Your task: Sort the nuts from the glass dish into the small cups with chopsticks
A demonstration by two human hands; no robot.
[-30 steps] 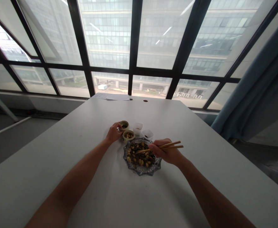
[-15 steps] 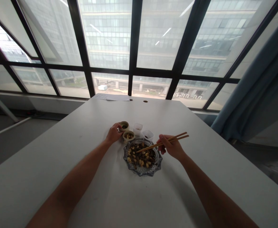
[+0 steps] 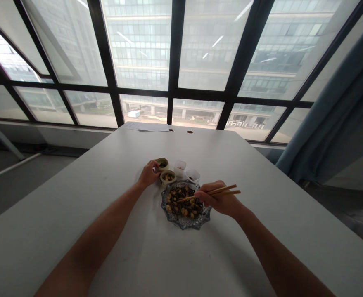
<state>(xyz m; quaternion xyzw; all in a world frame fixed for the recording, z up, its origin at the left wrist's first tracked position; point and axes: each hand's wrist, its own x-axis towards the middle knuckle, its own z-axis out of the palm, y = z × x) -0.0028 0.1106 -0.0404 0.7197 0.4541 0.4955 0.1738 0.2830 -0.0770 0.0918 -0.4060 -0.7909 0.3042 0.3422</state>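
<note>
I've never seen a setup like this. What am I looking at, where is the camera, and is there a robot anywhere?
No robot shows here: these are a person's bare hands. Every picture comes from one camera worn on the person's head, looking forward and down.

On the white table sits a glass bowl of dark and yellowish bits, perhaps seeds and nuts. Just beyond it are a near pot, a far pot and two clear tubs. Paper lies at the far end.

The right hand holds chopsticks, tips in the bowl. The left hand has its fingers at the far pot.
</note>
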